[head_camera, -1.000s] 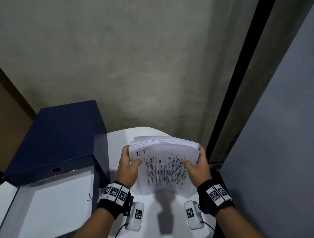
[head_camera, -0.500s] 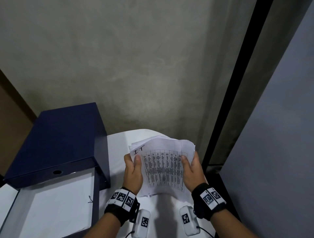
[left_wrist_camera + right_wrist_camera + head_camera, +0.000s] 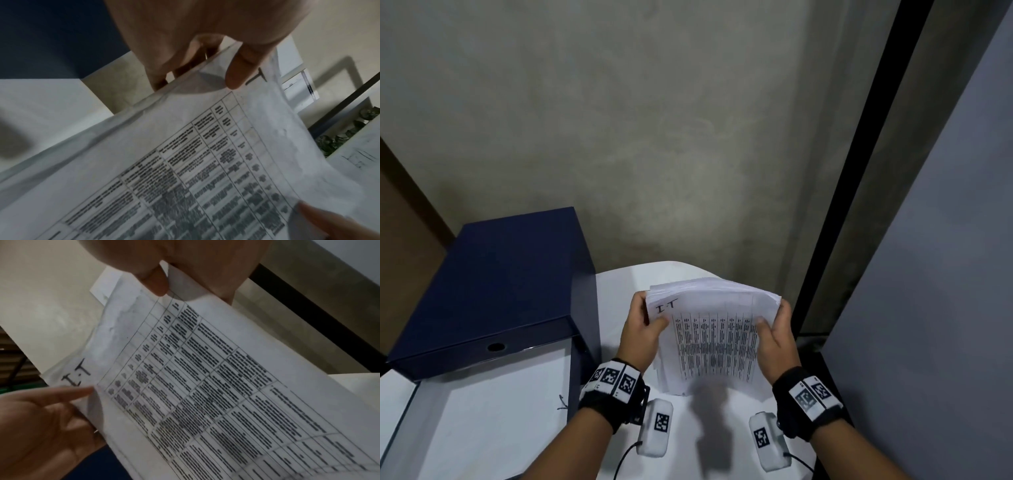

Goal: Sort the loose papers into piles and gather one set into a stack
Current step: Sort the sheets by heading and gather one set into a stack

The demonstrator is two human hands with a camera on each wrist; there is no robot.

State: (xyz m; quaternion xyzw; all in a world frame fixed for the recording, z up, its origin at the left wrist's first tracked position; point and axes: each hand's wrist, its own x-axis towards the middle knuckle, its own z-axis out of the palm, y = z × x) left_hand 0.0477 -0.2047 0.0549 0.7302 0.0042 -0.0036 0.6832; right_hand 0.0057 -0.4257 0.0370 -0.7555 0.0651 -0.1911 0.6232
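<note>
Wall: we face a grey-green plastered wall (image 3: 654, 137), mottled and evenly lit.
Right side: we see a black vertical strip (image 3: 859, 171) beside a pale grey panel (image 3: 945, 274).
Furniture: we look down at a white table (image 3: 619, 284) with a rounded corner.
Beyond: we glimpse what may be green foliage (image 3: 347, 134), blurred.

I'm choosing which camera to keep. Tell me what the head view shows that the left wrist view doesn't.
Only the head view shows the right hand whole, with the left hand, holding the paper stack by its side edges above the white table, beside the closed blue box. Only the left wrist view shows green leaves behind and the left thumb pressing the top sheet. Both show the printed table and the handwritten T.
</note>
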